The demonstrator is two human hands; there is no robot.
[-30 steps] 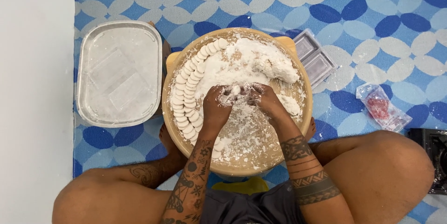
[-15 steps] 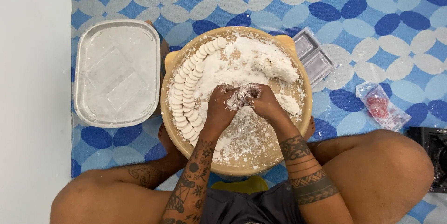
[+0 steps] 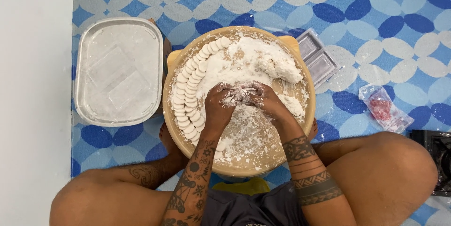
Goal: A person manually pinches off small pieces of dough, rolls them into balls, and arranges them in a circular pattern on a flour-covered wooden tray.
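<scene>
Pinching a small dough lump (image 3: 238,95) between both hands over the floured board (image 3: 244,160), centre frame.

Going left to right: a foil tray (image 3: 118,71) with a clear cover sits upper left, what it holds too hazy to tell. On the board's left edge, two curved rows of flat white discs (image 3: 190,92) lie finished. My left hand (image 3: 218,106) and right hand (image 3: 267,101) meet mid-board, fingers closed narrowly on the lump. Above right, a long roll of dough (image 3: 272,64) waits uncut, so I judge much is left to shape. Right of the board lie a clear mould (image 3: 317,59) and a small bag (image 3: 384,108); a dark object at right edge is cut off. Flour hides my fingertips.
</scene>
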